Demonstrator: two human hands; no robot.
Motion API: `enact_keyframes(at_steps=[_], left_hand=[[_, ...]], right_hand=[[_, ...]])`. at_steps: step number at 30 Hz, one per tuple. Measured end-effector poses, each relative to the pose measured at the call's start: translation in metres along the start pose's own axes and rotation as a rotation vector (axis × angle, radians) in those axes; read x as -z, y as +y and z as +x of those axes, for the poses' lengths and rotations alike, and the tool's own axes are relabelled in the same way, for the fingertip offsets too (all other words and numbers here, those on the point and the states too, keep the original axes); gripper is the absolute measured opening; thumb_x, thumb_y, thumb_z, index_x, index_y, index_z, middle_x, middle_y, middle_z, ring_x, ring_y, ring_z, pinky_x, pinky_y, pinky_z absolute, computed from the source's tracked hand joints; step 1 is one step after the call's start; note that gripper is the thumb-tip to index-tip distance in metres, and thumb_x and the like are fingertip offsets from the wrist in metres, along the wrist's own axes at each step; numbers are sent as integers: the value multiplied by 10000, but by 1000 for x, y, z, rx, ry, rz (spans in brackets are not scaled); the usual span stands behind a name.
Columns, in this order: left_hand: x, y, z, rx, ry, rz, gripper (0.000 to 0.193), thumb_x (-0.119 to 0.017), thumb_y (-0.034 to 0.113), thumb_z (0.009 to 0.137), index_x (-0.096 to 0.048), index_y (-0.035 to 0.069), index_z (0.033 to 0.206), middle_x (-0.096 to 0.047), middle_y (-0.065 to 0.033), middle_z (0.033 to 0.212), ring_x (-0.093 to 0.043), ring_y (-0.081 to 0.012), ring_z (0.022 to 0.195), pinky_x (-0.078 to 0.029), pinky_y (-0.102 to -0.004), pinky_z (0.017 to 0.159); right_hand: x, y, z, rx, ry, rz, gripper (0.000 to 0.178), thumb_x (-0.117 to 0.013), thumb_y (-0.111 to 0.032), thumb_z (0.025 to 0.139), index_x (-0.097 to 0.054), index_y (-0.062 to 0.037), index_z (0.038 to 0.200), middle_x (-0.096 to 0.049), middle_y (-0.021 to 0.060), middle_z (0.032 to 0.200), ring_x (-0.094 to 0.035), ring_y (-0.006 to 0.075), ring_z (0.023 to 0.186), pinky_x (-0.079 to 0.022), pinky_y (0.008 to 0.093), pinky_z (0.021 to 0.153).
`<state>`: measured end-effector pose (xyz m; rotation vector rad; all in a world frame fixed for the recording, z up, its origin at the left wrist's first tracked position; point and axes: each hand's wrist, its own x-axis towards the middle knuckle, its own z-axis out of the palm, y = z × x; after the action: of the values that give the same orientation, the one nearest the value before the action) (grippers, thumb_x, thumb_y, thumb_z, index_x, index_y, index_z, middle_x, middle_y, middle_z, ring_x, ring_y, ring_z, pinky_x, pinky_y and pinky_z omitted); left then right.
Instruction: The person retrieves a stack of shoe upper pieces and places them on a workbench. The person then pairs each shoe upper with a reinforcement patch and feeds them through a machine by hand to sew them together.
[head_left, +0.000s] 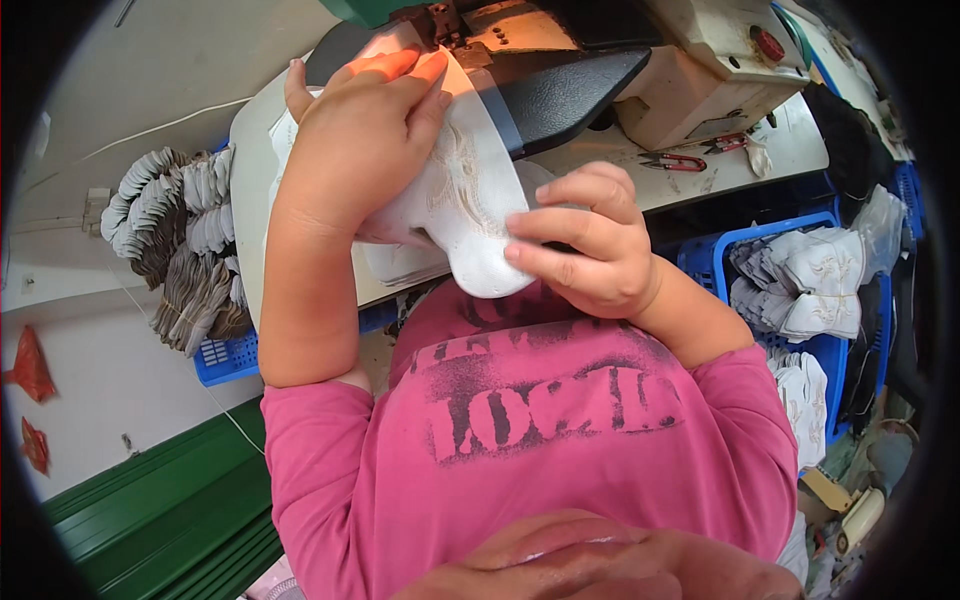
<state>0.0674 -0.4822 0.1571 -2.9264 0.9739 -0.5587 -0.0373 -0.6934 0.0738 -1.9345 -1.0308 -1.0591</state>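
Observation:
A white shoe upper (470,190) with pale stitched lines lies across the front of a sewing machine (530,30). My left hand (365,140) rests flat on its left part, fingers stretched toward the lit needle area and thumb held out to the side. The fingertips are close to the machine's foot, and the needle itself cannot be made out. My right hand (595,240) pinches the rounded near edge of the upper between thumb and fingers. Under it, more white pieces (405,263) lie at the table's near edge.
On the white tabletop (800,130) at the right lie red-handled thread snips (672,162). A blue crate (712,262) at the right holds tied bundles of white uppers (815,285). More bundles (175,215) are stacked at the left above another blue crate (225,362).

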Motion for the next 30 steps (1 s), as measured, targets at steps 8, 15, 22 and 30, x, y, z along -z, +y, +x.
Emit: enact_keyframes(at_steps=[8, 15, 22, 30], left_hand=[[11, 1, 1, 15, -91, -29, 397, -545, 404, 986, -697, 202, 1292, -669, -92, 1304, -619, -281, 1209, -70, -614, 1178], [12, 2, -2, -17, -67, -93, 450, -614, 463, 940, -711, 155, 1253, -726, -94, 1080, -659, -283, 1058, -110, -599, 1181], [20, -2, 10, 117, -203, -133, 511, -652, 506, 917, -705, 72, 1182, -736, -138, 1055, -688, -309, 995, -125, -566, 1206], [5, -36, 36, 90, -235, -132, 523, -675, 541, 898, -689, 130, 1221, -749, -107, 1060, -686, -317, 1043, -106, -609, 1202]], right_hand=[[-3, 19, 12, -17, 34, -239, 242, -731, -175, 719, -748, -162, 960, -723, -45, 1071, -592, 233, 1033, -406, 419, 887], [-12, 30, 24, -78, 65, -236, 234, -761, -140, 703, -751, -157, 935, -719, -58, 1063, -587, 226, 1013, -407, 412, 889], [-19, 33, 33, -141, 67, -206, 197, -783, -149, 734, -755, -154, 929, -731, -68, 1065, -597, 209, 1011, -421, 401, 892], [-18, 33, 32, -153, 58, -201, 200, -790, -159, 728, -762, -154, 926, -735, -66, 1074, -599, 210, 1012, -434, 395, 893]])
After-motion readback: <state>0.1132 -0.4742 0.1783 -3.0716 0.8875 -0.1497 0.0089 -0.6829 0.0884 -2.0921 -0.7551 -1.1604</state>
